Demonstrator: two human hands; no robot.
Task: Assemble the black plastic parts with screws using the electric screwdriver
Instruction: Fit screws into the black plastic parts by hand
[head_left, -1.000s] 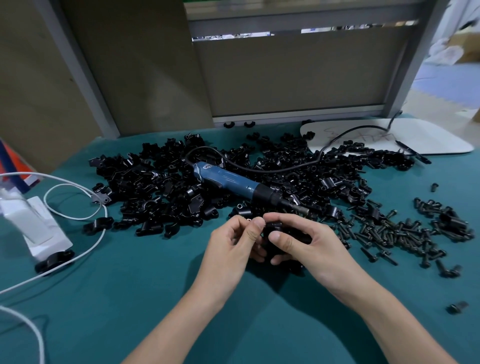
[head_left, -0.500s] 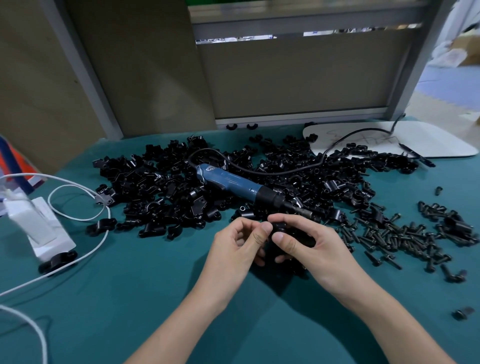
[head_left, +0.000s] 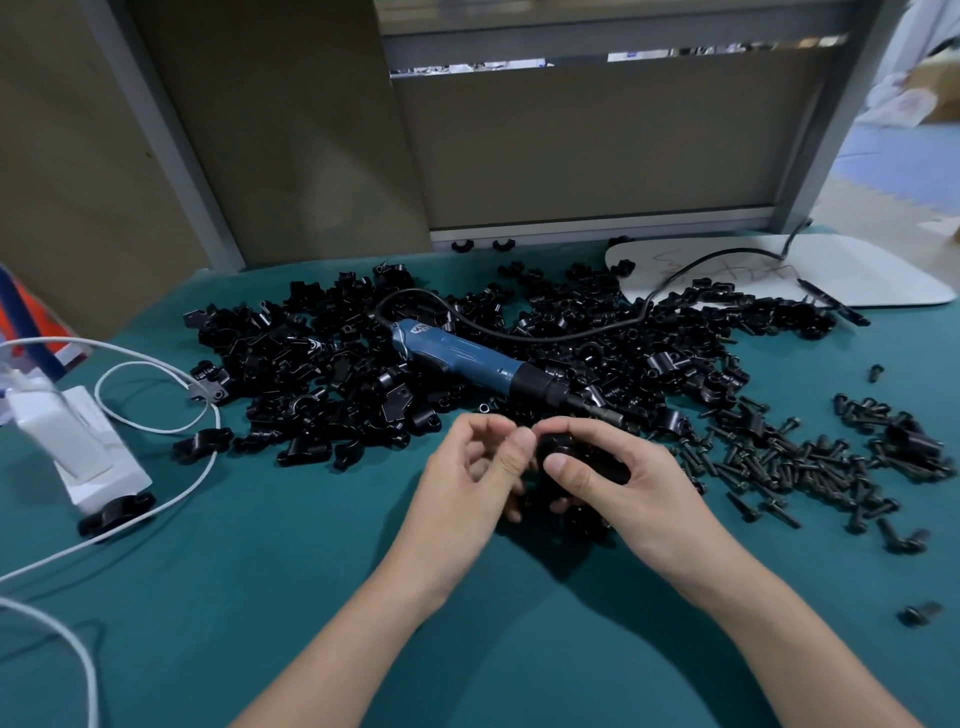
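My right hand (head_left: 618, 483) grips a black plastic part (head_left: 582, 460) just above the green table, thumb on its near side. My left hand (head_left: 470, 480) is close beside it, fingers curled, thumb and forefinger tips at the part's left end; whether they pinch a screw is too small to tell. The blue electric screwdriver (head_left: 467, 358) lies on a wide heap of black plastic parts (head_left: 291, 374) just beyond my hands, tip pointing right. Loose black screws (head_left: 789, 467) are scattered to the right.
A white charger block (head_left: 78, 447) with white cable (head_left: 156, 410) sits at the left. A white board (head_left: 841, 270) lies at the back right under the screwdriver's black cord (head_left: 519, 335). Grey partition panels stand behind the table. A stray black part (head_left: 919, 613) lies at the right edge.
My left fingers have shifted a little at the part's end while my right hand keeps holding it; the view has drifted slightly. The screwdriver and piles have not moved.
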